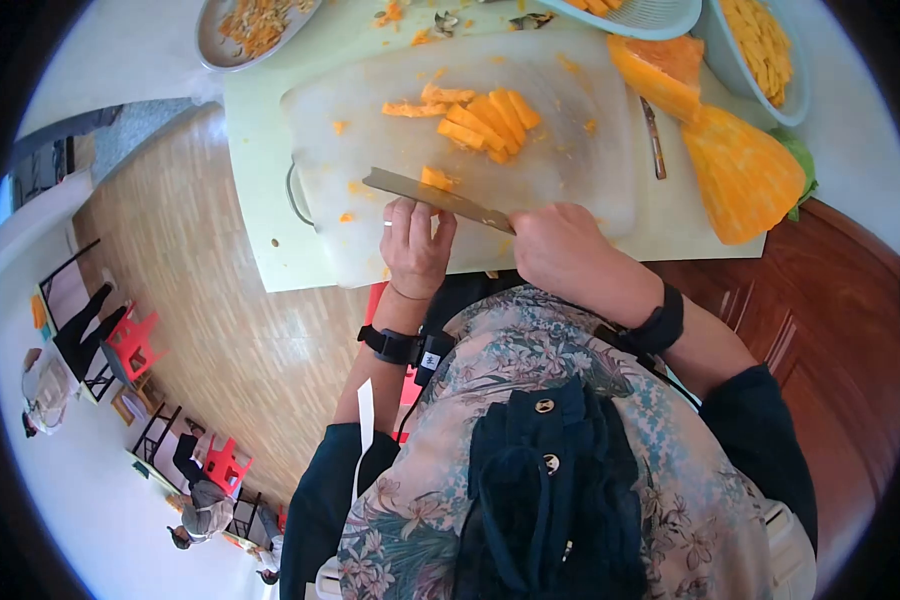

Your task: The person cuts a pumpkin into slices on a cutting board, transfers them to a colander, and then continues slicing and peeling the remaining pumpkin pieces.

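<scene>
My right hand [560, 243] is closed around the handle of a kitchen knife [410, 188], whose blade points left across the near part of a whitish cutting board [320, 220]. My left hand [416, 250], with a ring on one finger, has its fingers bent against the near side of the blade, gripping a small piece of pumpkin largely hidden by fingers and knife. Just beyond the blade lies an orange pumpkin chunk [436, 178]. Farther back on the board sit a fanned group of pumpkin slices [490, 122] and thinner pumpkin strips [410, 109].
Right of the board lie large pumpkin pieces [740, 175] and a small knife [654, 140]. A basin of cut pumpkin [796, 100], a light-blue basket [660, 28] and a bowl of scraps [210, 45] stand at the back. Other people sit far left by red stools [133, 342].
</scene>
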